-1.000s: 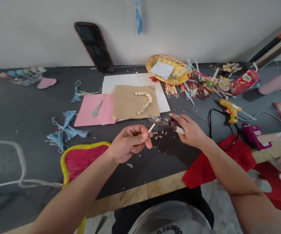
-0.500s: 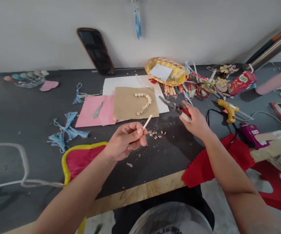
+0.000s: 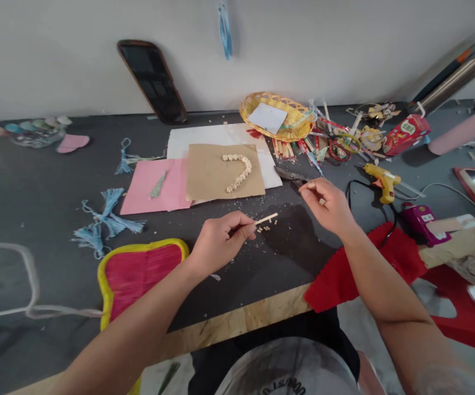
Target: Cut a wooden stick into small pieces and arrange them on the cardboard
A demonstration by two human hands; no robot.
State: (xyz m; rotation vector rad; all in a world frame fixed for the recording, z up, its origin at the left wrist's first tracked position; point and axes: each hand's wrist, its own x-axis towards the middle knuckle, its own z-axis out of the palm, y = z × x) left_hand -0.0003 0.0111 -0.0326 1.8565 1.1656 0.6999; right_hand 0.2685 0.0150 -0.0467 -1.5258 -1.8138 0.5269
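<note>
My left hand pinches a thin pale wooden stick, whose free end points right. My right hand is closed around the handles of the pruning shears; their dark jaws point left, and the handles are mostly hidden by my fingers. Several short cut stick pieces lie on the dark table just beneath the stick. Behind them, a curved row of small pale flower-like pieces rests on brown card. The stick and the jaws are apart.
Pink paper and blue tassels lie at the left. A yellow wicker basket stands at the back beside bundled sticks. To the right are a yellow glue gun, a purple power block and red felt.
My left hand has turned the stick from steeply upright to nearly level and moved it a little right. My right hand has turned, so the red and white handles are now mostly covered.
</note>
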